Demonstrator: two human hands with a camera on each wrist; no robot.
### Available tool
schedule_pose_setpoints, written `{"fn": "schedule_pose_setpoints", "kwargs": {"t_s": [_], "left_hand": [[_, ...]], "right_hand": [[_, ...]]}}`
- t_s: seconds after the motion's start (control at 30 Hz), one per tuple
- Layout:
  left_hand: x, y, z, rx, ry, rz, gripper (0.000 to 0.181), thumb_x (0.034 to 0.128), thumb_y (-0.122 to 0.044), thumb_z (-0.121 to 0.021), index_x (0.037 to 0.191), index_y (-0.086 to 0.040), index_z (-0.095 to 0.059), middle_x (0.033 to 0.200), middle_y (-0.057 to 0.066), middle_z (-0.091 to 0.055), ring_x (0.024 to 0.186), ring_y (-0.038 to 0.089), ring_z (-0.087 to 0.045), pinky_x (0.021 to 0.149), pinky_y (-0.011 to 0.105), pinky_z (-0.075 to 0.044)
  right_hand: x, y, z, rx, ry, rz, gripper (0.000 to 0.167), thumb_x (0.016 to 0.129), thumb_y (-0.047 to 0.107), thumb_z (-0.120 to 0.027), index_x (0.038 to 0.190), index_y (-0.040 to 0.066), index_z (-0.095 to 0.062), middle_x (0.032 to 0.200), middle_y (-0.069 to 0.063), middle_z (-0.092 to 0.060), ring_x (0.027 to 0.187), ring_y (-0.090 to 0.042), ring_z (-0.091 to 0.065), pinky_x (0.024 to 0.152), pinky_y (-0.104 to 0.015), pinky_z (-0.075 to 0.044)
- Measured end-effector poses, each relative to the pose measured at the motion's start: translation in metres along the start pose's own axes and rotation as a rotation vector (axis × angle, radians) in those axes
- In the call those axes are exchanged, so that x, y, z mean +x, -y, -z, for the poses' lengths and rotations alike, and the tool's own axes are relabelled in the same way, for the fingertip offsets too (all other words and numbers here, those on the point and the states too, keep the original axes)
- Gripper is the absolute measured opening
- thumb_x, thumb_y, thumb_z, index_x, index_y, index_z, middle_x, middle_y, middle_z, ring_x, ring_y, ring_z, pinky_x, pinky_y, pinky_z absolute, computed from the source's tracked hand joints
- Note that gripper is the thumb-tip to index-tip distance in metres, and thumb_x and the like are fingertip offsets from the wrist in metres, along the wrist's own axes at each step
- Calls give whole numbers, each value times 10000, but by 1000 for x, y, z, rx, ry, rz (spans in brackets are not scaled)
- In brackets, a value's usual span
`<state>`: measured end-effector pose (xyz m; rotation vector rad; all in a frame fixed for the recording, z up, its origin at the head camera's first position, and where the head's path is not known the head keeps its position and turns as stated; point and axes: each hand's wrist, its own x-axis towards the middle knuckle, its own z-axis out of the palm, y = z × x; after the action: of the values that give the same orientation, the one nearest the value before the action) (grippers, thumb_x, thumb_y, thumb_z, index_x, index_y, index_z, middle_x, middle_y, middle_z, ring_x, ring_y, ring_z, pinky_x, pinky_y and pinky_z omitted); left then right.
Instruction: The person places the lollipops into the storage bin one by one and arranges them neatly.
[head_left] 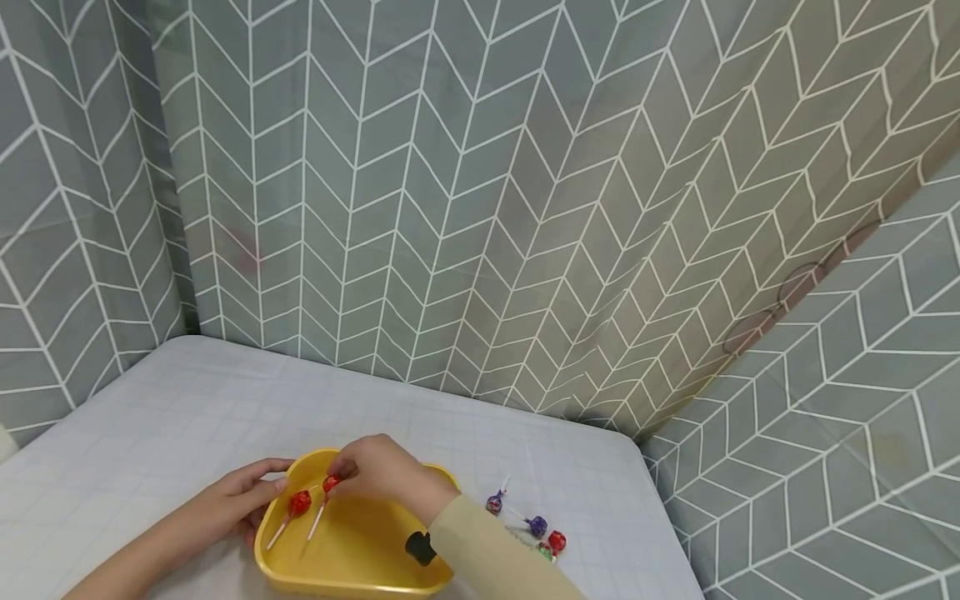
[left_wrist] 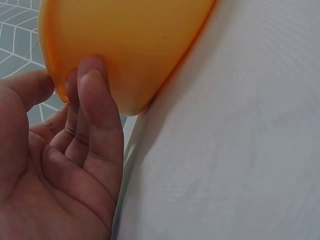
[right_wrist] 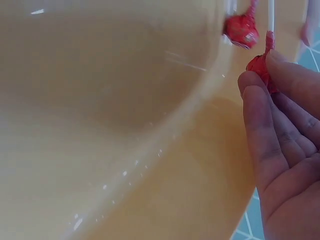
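Note:
My right hand (head_left: 382,475) pinches the head of a red-wrapped lollipop (head_left: 331,483) inside the yellow tray (head_left: 360,533), its white stick pointing down toward the near side. In the right wrist view thumb and fingertips of that hand (right_wrist: 285,125) close on the red wrapper (right_wrist: 258,66). Beside it a second red lollipop (head_left: 300,503) lies in the tray at its left side. My left hand (head_left: 225,504) grips the tray's left rim; the left wrist view has the thumb and fingers of this hand (left_wrist: 75,145) on either side of the orange-looking tray wall (left_wrist: 145,45).
Right of the tray, on the white table (head_left: 225,392), lie a purple-blue lollipop (head_left: 494,504), a purple one (head_left: 537,526), a red one (head_left: 557,542) and a green one (head_left: 545,550). A black patch (head_left: 420,548) shows near my right sleeve. Grey patterned curtains (head_left: 420,208) surround the table.

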<state>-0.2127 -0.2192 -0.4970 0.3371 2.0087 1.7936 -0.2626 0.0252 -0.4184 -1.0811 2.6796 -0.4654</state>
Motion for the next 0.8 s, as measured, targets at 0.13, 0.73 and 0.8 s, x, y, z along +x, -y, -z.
{"fn": "schedule_pose_setpoints", "kwargs": {"t_s": [0.13, 0.73, 0.8], "left_hand": [[-1, 1, 1, -14, 30, -17, 618, 1073, -340, -424, 1503, 62, -233, 963, 220, -660, 723, 324, -623, 628, 375, -564], [0, 4, 4, -43, 69, -48, 634, 1079, -321, -412, 1506, 84, -174, 998, 261, -667, 707, 294, -637, 606, 384, -567], [0, 4, 4, -44, 74, -48, 630, 1080, -320, -410, 1507, 80, -177, 1001, 262, -664, 714, 297, -636, 612, 383, -566]], "right_hand": [[2, 5, -4, -69, 10, 22, 161, 871, 263, -782, 1023, 212, -764, 853, 205, -674, 762, 116, -555, 722, -58, -421], [17, 11, -20, -179, 13, 8, 143, 861, 324, -785, 985, 254, -768, 801, 220, -653, 727, 95, -521, 711, -56, -411], [18, 11, -21, -197, 6, 8, 146, 869, 316, -779, 1002, 256, -773, 817, 222, -662, 736, 100, -525, 721, -55, -412]]}}
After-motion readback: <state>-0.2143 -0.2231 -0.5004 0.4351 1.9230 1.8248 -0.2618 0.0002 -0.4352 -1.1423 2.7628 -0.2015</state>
